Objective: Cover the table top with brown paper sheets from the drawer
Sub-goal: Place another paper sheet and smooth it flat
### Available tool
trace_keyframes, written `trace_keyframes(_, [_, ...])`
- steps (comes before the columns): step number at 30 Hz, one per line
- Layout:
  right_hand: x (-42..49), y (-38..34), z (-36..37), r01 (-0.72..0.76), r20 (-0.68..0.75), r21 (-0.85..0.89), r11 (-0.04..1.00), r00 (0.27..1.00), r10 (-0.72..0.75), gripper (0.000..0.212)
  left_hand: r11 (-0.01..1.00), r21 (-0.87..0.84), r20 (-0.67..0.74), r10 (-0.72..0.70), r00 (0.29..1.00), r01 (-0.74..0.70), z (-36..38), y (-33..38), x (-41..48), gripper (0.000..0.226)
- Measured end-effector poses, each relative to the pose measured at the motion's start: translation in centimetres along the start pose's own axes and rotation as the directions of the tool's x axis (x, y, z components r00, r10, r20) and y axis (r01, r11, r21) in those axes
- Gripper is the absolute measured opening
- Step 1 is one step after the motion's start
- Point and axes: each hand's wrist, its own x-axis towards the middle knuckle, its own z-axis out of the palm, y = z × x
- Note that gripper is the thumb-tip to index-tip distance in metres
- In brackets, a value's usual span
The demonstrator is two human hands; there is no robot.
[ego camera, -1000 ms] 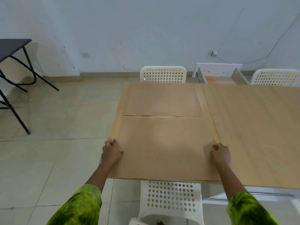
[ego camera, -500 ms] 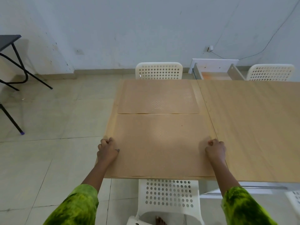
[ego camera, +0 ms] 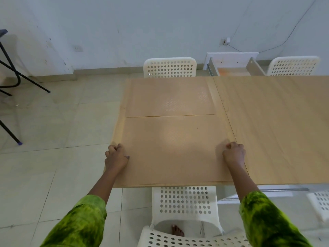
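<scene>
two brown sheets lie on the left part of the counter (ego camera: 277, 122): the far sheet (ego camera: 169, 97) against the back edge, and the near sheet (ego camera: 174, 150) just in front of it, their edges meeting along a thin seam across the counter. the left hand (ego camera: 116, 157) sits at the near sheet's left edge and the right hand (ego camera: 234, 154) at its right edge, each curled into a loose fist with fingers tucked on or around the paper; whether each grip actually pinches the edge or only presses it down cannot be told.

the near sheet's long axis runs left to right, spanning the gap between the two hands, so the sheet lies straight ahead and between them. its right edge falls close beside the join line in the counter, and everything to the right of that line is bare wood. the open drawer (ego camera: 233, 66) stands beyond the counter's far edge, on the right, nearer the right hand. judging from this, the left part is nearly covered and the next sheet belongs to the right side.
</scene>
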Motion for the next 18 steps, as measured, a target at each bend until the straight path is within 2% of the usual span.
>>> trace_keyframes(18, [-0.23, 0.59, 0.71, -0.055, -0.063, -0.001, 0.999, 0.997, 0.054, 0.039, 1.000, 0.011, 0.006, 0.006, 1.000, -0.006, 0.07, 0.20, -0.64, 0.053])
